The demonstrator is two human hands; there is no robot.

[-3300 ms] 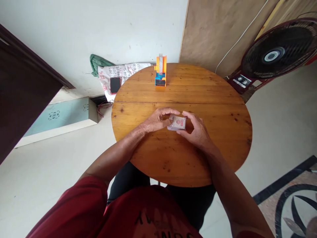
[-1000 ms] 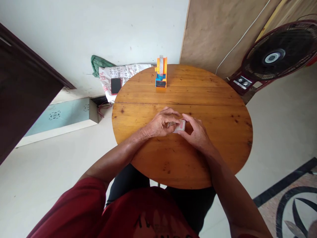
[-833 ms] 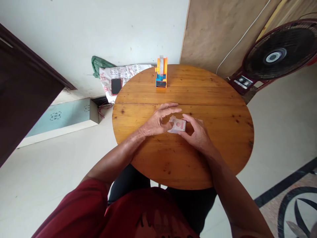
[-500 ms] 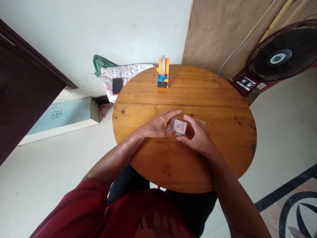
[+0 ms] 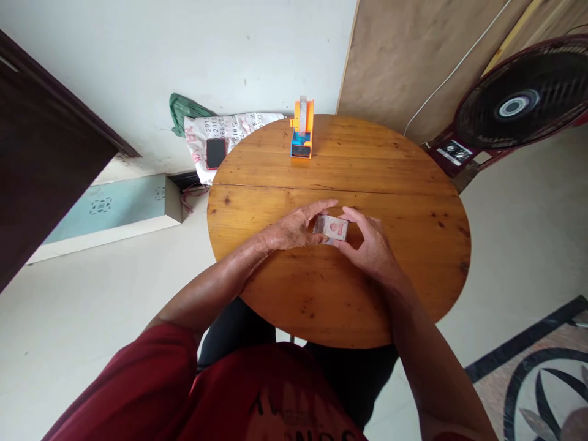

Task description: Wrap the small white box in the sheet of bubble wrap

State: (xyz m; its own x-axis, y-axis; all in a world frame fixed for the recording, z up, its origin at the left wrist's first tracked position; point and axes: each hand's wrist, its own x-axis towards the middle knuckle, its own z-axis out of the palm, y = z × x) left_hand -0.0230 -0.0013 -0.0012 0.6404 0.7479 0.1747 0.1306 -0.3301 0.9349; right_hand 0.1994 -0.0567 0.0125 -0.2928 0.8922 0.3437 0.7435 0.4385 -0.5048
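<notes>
A small clear box with a pale card showing a red print point(image 5: 336, 227) is between my two hands, over the near middle of the round wooden table point(image 5: 294, 288). My left hand point(image 5: 303, 229) holds its left side between thumb and fingers. On the other side is my right hand point(image 5: 367, 242), its thumb at the box's lower right corner and its fingers curved apart above the right edge. Whether the right fingers press on the box cannot be made out.
An orange and blue tape dispenser point(image 5: 302, 131) stands at the table's far edge. Beyond the left edge lie a dark phone point(image 5: 215, 153) on a printed white sack point(image 5: 195, 138) and a green bag point(image 5: 186, 110). A fan point(image 5: 514, 107) stands at the right.
My right thumb has come in to the box's lower right corner. The box is turned slightly and looks more level. The whole view has shifted a little.
</notes>
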